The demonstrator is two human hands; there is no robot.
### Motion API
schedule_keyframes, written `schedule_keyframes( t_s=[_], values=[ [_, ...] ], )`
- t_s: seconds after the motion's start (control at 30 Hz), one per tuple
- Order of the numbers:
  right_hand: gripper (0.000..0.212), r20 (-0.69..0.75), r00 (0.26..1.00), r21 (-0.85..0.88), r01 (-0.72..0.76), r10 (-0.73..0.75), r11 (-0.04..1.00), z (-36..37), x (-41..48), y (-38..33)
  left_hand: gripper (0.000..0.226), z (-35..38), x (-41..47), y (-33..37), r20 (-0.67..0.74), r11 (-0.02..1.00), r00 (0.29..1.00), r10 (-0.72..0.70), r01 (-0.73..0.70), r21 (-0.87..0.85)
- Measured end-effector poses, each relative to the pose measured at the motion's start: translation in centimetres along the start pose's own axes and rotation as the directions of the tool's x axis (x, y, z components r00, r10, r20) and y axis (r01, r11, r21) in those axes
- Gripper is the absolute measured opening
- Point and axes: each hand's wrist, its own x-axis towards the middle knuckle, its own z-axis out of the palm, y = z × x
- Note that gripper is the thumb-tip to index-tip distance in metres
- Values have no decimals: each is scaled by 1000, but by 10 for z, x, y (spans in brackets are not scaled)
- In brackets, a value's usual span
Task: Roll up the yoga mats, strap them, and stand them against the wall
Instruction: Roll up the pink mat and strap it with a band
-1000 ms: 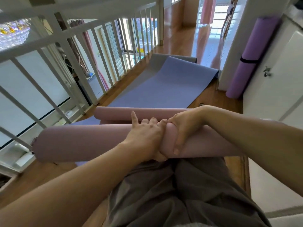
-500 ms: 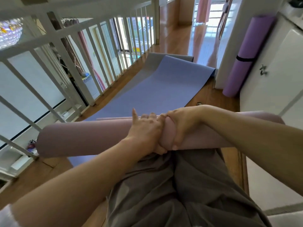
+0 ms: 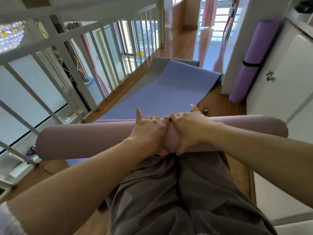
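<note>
Our left hand (image 3: 149,133) and right hand (image 3: 189,129) both clasp the rolled pink mat (image 3: 81,141) mid-length, a balanced hold. We judge it light, spongy, apt to unroll.

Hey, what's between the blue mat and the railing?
In the head view, the grey mat sticks out from under the blue mat on that side. Beyond it, a strip of bare wood floor runs up to the railing.
</note>
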Motion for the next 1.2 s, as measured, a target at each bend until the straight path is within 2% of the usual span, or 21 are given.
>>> schedule_keyframes(
  t_s=[0.07, 0.17, 0.33, 0.47, 0.53, 0.63, 0.7, 0.77, 0.87, 0.93, 1.0, 1.1, 1.13, 1.2],
  values=[
    [87, -20, 999, -7, 30, -30, 1000, 4, -21, -7, 102, -4, -15, 8, 13, 999, 999, 35, -35, 17],
    [86, 32, 996, 25, 80, -81, 996, 15, -41, -15, 104, 3, -37, 20, 68, 997, 994, 80, -79, -24],
    [93, 177, 983, 143, 21, -46, 990, 5, -25, -8, 105, -6, -24, 5, 177, 988, 982, 72, -45, -151],
    [90, 274, 959, 292, -15, -68, 956, -3, -14, 2, 111, 6, -36, 15, 13, 996, 999, 52, -53, 77],
    [94, 292, 956, 275, -50, -34, 960, -2, -14, -2, 114, 16, -40, 18, -20, 993, 998, 57, -54, 105],
    [109, 76, 994, 12, -76, 75, 997, 12, -25, -14, 115, 6, -23, 4, 61, 999, 997, 46, -45, -24],
    [112, -80, 995, -108, -71, 62, 992, 27, -33, -21, 113, -4, -13, -3, 137, 996, 989, 47, -35, -88],
    [108, -90, 994, -44, -62, 58, 997, 28, -31, -18, 110, -4, -10, 0, 136, 997, 990, 29, -19, -72],
    [102, 45, 998, 94, -56, 52, 994, 12, -15, 0, 110, 13, -19, 17, -18, 998, 999, -33, 34, 53],
    [100, 102, 993, 129, -65, 52, 989, 8, -5, 4, 112, 22, -20, 20, -99, 996, 994, -45, 53, 71],
    [103, 43, 995, 80, -98, 95, 992, 15, -7, -1, 112, 19, -12, 12, -101, 999, 995, -20, 24, 41],
    [107, -223, 969, -128, -136, 105, 982, 42, -20, -16, 110, 7, 0, -2, -26, 997, 1000, 12, -14, -77],
    [106, -265, 960, -146, -137, 95, 980, 46, -22, -16, 109, 5, 3, -3, -14, 995, 1000, 11, -12, -95],
    [102, -255, 963, -104, -112, 83, 988, 42, -18, -11, 107, 7, 3, 1, -19, 998, 1000, -19, 18, -63]
  ],
)
